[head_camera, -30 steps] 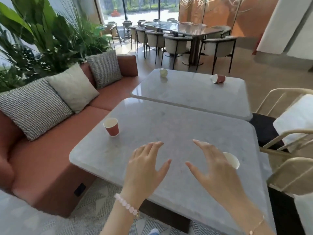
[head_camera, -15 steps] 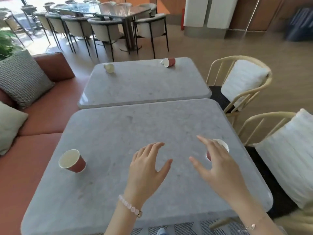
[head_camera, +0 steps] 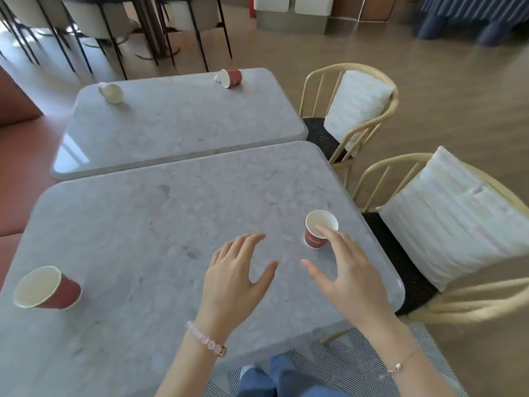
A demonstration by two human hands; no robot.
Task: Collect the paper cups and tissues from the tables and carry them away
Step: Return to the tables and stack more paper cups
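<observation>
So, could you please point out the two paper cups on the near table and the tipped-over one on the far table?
right-side cup (head_camera: 313,239): head view, on its red outer wall.
left-side cup (head_camera: 43,287): head view, on the pale inside of its mouth.
tipped cup (head_camera: 234,76): head view, on its red side wall.

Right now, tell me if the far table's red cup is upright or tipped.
Tipped. The red cup lies on its side on the far table, its white mouth facing left.

Right hand (head_camera: 347,270) spread beside an upright cup (head_camera: 320,229); left hand (head_camera: 236,277) open over the table (head_camera: 143,224).
</observation>
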